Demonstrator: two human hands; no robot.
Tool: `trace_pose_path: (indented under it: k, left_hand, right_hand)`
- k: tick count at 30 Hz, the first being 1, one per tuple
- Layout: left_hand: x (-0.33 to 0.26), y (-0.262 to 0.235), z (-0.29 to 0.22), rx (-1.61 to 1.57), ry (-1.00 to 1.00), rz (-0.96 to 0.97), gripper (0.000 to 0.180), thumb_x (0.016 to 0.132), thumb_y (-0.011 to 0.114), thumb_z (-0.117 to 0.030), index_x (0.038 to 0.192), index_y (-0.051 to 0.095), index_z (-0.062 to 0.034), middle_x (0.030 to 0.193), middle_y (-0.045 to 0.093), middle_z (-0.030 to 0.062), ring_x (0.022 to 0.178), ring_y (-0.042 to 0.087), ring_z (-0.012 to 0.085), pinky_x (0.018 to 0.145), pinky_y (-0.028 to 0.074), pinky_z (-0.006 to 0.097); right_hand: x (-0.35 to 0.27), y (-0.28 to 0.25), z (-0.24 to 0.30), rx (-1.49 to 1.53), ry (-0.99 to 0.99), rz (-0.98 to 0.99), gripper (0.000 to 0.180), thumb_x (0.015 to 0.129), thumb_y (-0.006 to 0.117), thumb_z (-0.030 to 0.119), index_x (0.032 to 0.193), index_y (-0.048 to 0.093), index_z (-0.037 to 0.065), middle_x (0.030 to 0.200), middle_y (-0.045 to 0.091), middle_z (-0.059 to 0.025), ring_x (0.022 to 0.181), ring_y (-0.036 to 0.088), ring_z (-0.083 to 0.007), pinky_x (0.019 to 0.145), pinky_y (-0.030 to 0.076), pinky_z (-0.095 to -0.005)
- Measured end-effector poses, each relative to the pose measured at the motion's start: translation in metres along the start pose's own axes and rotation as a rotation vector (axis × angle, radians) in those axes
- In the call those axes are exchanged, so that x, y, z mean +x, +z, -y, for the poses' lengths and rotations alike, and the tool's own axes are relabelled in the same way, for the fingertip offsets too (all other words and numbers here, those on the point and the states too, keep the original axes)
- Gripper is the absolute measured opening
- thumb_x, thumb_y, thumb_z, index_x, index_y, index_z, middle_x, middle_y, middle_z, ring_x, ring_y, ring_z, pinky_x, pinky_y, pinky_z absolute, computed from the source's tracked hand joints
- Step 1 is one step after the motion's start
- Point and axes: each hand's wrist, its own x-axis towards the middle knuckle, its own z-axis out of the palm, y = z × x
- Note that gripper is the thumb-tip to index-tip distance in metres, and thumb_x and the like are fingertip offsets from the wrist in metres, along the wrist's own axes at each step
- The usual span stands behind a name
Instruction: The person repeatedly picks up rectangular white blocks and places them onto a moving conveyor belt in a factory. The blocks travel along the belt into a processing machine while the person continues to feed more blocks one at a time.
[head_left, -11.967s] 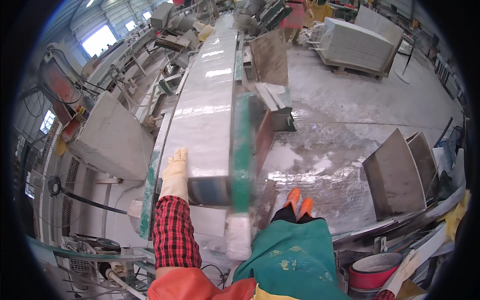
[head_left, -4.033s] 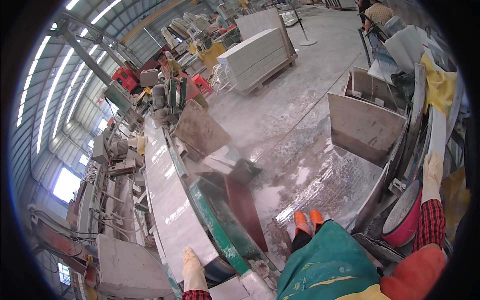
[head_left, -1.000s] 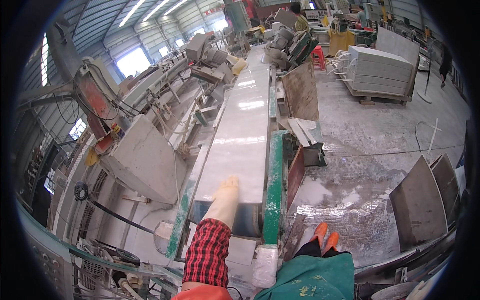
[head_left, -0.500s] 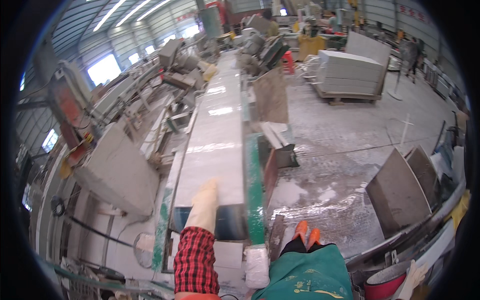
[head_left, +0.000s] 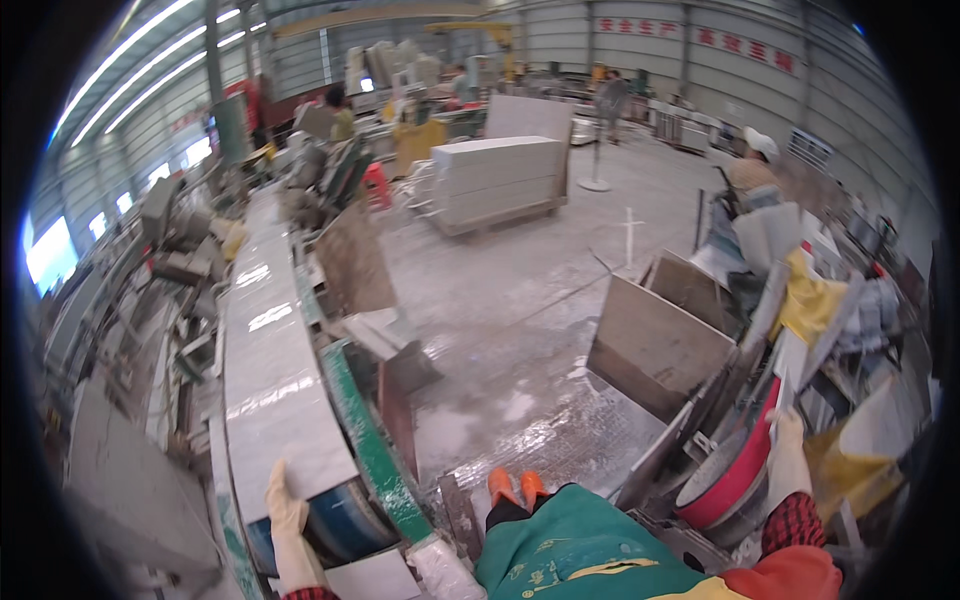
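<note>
My left hand (head_left: 287,508), in a cream glove, rests with fingers stretched out on the near left corner of a pale flat slab (head_left: 290,440). This slab lies on a conveyor (head_left: 350,520) with a dark blue rounded near end and a green side rail. At the right my right hand (head_left: 787,432), also gloved, is closed at the lower end of a long pale strip (head_left: 791,365). Its fingertips are slightly blurred. Beside that hand stands a round tub (head_left: 715,480) with a red-pink wall.
Brown boards (head_left: 660,345) lean left of the tub. A yellow cloth (head_left: 808,300) hangs above it. On the wet floor farther off stands a stack of white slabs (head_left: 498,185) on a pallet. A person in a white cap (head_left: 755,165) is at the right.
The view has swung right. My right hand has come up to the pale strip's end beside the tub. My left hand stays at the slab's near end, now by its left corner.
</note>
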Motion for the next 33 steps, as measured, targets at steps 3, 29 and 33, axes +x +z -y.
trace_pose_path:
  k: [3,29,33]
  left_hand:
    - [-0.018,-0.001,-0.002,0.364,0.346,-0.204,0.05,0.09,0.054,0.001,0.139,0.046,0.0011,0.138,0.054,0.0152,0.13,0.05,0.0255,0.111,0.035,0.037]
    - [-0.174,0.098,-0.076,-1.019,-0.207,-0.276,0.049,0.095,0.048,-0.002,0.142,0.035,-0.006,0.138,0.047,0.0175,0.124,0.05,0.037,0.103,0.048,0.053]
    - [-0.142,0.061,-0.041,-0.988,-0.295,-0.532,0.042,0.096,0.046,-0.001,0.137,0.037,-0.0044,0.133,0.05,0.0186,0.118,0.055,0.0369,0.096,0.053,0.055]
  right_hand:
    - [-0.014,-0.003,0.058,0.404,0.259,-0.125,0.047,0.069,0.076,0.038,0.108,0.067,0.013,0.092,0.06,-0.0064,0.077,0.057,-0.0236,0.063,0.045,-0.0435]
    - [-0.422,0.38,0.159,-0.051,-1.908,1.577,0.054,0.071,0.075,0.037,0.117,0.058,0.014,0.124,0.056,-0.005,0.112,0.054,-0.0285,0.097,0.044,-0.0373]
    - [-0.371,0.391,0.127,0.014,-1.708,1.532,0.05,0.071,0.076,0.029,0.114,0.059,0.009,0.121,0.058,-0.0113,0.112,0.056,-0.0317,0.094,0.048,-0.0407]
